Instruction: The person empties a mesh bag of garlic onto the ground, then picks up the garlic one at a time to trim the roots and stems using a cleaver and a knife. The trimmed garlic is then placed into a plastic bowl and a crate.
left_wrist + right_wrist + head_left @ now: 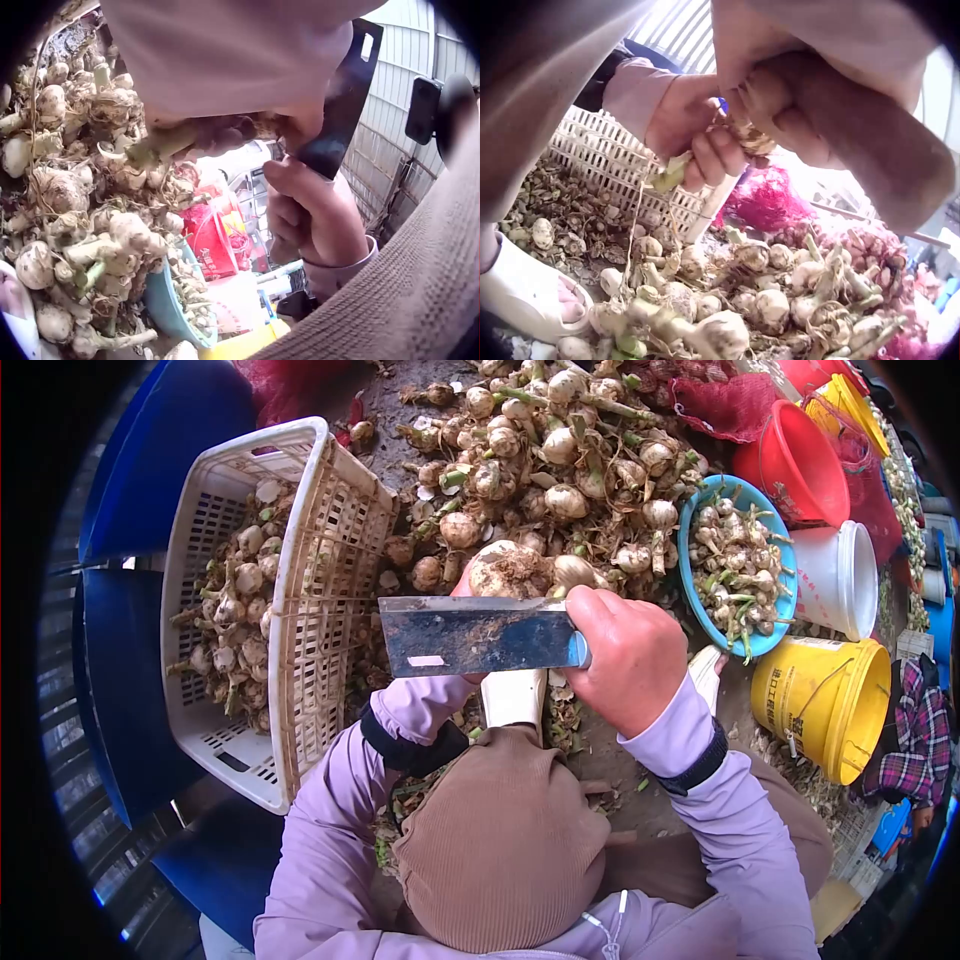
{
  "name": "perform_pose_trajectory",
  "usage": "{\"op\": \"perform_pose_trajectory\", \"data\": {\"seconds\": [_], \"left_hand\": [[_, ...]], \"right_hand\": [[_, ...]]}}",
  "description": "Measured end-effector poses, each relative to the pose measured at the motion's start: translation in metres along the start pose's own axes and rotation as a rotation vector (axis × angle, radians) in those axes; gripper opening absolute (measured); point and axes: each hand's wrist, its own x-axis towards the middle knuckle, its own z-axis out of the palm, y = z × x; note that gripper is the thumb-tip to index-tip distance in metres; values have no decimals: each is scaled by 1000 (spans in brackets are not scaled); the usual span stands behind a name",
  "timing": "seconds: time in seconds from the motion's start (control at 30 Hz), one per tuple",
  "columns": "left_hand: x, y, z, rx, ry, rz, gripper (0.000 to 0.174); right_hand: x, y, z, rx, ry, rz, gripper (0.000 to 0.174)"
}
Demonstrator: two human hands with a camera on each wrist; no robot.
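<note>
From here I see the right fingers (285,214) curled round the handle of the cleaver (480,640), the left fingers (716,154) closed on a garlic bulb (508,572) just beyond the blade; I'd steady the bulb, tuck those fingertips clear of the edge and cut with short strokes. The white crate (325,550) holds loose bulbs (250,580); the blue basin (163,300) holds garlic with stalks (738,565).

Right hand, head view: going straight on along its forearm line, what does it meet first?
First thing in line for the right hand: probably the heap of soil-smudged white garlic bulbs; depth is unclear, so it might pass above.
</note>
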Motion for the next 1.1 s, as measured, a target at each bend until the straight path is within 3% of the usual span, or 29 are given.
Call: {"op": "perform_pose_trajectory", "data": {"seconds": [0.1, 0.13, 0.17, 0.27, 0.33, 0.37, 0.4, 0.43, 0.47, 0.5, 0.57, 0.63, 0.7, 0.73, 0.77, 0.83, 0.9, 0.97, 1.03, 1.07, 1.1], "left_hand": [[6, -12, 2, 630, -68, 56, 35], [11, -37, 7, 554, 39, 256, 35], [15, -61, 10, 552, 34, 257, 35], [27, -128, 15, 676, 212, 563, 47], [30, -146, 15, 758, 340, 771, 56], [-82, -100, -16, 758, 339, 773, 56], [-60, -42, -9, 349, 167, 386, 60], [0, 19, 4, -58, -9, -3, 64], [-5, 27, 0, 129, -57, 413, 63], [-14, 46, -1, 55, -21, 360, 61], [-16, 41, -3, -398, 58, -109, 62], [0, 30, -9, -208, -11, 12, 64], [4, 38, -5, -265, -116, -24, 67], [6, 34, -7, 162, -109, 146, 72], [8, 33, -10, 254, -200, 168, 82], [4, 34, -12, -55, -133, 188, 98], [-4, 29, -28, -366, -70, 100, 109], [-3, 14, -21, -337, 21, 310, 90], [9, 13, -3, -383, 115, 308, 57], [13, 19, -2, -253, 125, 427, 31], [4, 20, 0, -499, 155, 207, 27]], "right_hand": [[-3, 10, 0, -24, 52, 17, 27], [-3, 10, 0, -24, 50, 18, 27], [-4, 10, -1, -25, 53, 22, 25], [-3, 11, -1, -12, 71, 26, 22], [-1, 14, 0, 1, 88, 22, 20], [-2, 16, 2, -6, 90, 42, 19], [-2, 20, 4, -16, 93, 61, 17], [-7, 34, 1, -10, 40, 237, 12], [-12, 60, -10, -17, -3, 380, 10], [-2, 68, -21, -20, -52, 503, 7], [-7, 51, -19, 219, 36, 384, 12], [-1, 22, -15, 232, -22, 289, 21], [12, 4, -4, 370, 132, 32, 32], [17, -1, 4, 444, 116, 15, 37], [19, -2, 12, 516, 102, 3, 41], [20, 4, 16, 484, 91, -8, 36], [19, 11, 15, 1104, 198, 622, 29], [13, 23, 21, 1166, 229, 637, 23], [12, 7, 29, 1331, 154, 702, 23], [7, 1, 43, 1168, 189, 724, 28], [0, 11, 47, 875, 85, 618, 31]]}}
